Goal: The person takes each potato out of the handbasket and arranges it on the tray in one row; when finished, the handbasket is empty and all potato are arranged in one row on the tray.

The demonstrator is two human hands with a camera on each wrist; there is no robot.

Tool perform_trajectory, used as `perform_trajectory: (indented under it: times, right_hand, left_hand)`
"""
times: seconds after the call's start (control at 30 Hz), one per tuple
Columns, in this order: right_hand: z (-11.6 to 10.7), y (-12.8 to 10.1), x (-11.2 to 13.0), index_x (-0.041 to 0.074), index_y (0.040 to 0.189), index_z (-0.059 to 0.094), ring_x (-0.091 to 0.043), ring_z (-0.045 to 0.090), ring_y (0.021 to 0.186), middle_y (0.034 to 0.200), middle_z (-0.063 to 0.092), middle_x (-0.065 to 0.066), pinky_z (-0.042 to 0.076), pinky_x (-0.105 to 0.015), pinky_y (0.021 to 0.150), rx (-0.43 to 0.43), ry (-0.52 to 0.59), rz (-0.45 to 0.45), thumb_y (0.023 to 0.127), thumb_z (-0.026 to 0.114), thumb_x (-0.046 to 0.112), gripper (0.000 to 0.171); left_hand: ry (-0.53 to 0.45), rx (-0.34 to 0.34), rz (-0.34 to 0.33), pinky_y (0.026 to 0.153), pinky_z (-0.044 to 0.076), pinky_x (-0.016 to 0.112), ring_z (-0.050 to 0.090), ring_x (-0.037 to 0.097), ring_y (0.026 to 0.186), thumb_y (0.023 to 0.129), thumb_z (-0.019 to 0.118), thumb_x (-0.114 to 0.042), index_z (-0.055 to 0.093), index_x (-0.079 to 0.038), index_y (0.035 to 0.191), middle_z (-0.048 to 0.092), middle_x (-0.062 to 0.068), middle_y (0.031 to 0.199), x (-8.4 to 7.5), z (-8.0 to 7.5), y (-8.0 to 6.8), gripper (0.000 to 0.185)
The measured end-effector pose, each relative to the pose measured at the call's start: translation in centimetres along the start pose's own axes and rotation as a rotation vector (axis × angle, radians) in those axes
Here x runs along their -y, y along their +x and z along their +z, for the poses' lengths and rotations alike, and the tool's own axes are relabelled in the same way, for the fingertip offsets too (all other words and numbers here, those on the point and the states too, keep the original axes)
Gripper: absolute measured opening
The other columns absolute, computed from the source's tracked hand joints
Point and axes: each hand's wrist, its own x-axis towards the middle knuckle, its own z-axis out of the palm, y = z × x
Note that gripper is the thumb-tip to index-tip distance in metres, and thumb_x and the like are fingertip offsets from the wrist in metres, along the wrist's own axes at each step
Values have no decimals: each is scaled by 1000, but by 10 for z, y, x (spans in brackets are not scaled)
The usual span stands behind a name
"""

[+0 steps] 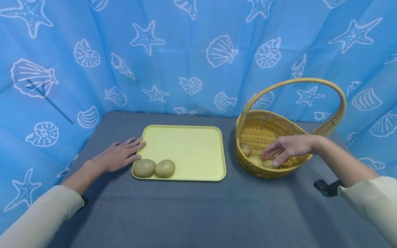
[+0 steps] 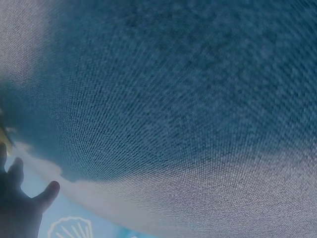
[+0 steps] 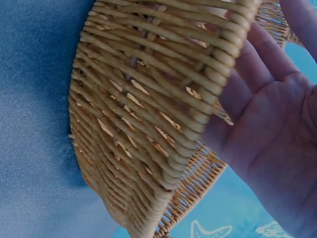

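Head view is showing my right hand (image 1: 288, 148) reaching into the wicker basket (image 1: 263, 125), fingers loosely spread and gripping nothing, hovering just above the potatoes (image 1: 255, 160) lying directly below. My left hand (image 1: 119, 156) is resting flat beside the yellow tray (image 1: 186, 144).

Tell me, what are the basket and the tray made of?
The basket looks like woven wicker or rattan: tan strands cross over and under, with a coiled rim. The tray seems to be plastic: smooth, matte, even pale yellow, rounded corners. I cannot be sure of either.
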Motion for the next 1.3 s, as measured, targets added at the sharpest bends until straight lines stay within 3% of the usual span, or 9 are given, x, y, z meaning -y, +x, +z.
perform_trajectory:
  times: [0.37, 0.6, 0.9, 1.1, 1.3]
  right_hand:
    - [-1, 12, -6, -2, 141, 52, -40, 45, 135, 145, 51, -22, 43, -47, 105, 0, -14, 88, 92, 73, 23, 59]
    - [-1, 15, -2, -3, 136, 57, -28, 59, 121, 138, 58, -20, 50, -38, 97, 11, 26, 92, 89, 75, 15, 53]
    - [-2, 18, 4, -5, 133, 59, -24, 66, 107, 132, 62, -20, 54, -42, 91, 23, 20, 124, 88, 75, 12, 51]
    - [-5, 13, 9, -2, 133, 60, -34, 57, 123, 136, 59, -21, 52, -41, 95, -7, -46, 90, 87, 76, 16, 52]
    - [-11, 3, 19, -1, 134, 61, -43, 47, 133, 139, 57, -20, 40, -54, 106, -103, -163, -40, 89, 74, 23, 52]
  left_hand:
    - [13, -10, 7, 107, 17, 73, 17, 40, 150, 106, 40, -47, 28, -19, 159, 20, 9, 165, 3, 3, 1, 61]
    - [30, -10, 12, 106, 18, 73, 17, 40, 149, 106, 39, -48, 28, -19, 159, 21, 10, 165, 4, 3, 2, 62]
    - [51, -18, 18, 107, 20, 72, 17, 39, 150, 106, 40, -48, 28, -19, 159, 21, 9, 165, 4, 2, 4, 61]
    - [45, -19, 18, 107, 20, 72, 17, 39, 150, 107, 40, -47, 28, -18, 159, 21, 9, 165, 5, 3, 4, 61]
    - [44, -18, 16, 107, 20, 73, 17, 38, 150, 107, 39, -47, 29, -18, 159, 21, 9, 165, 7, 4, 3, 61]
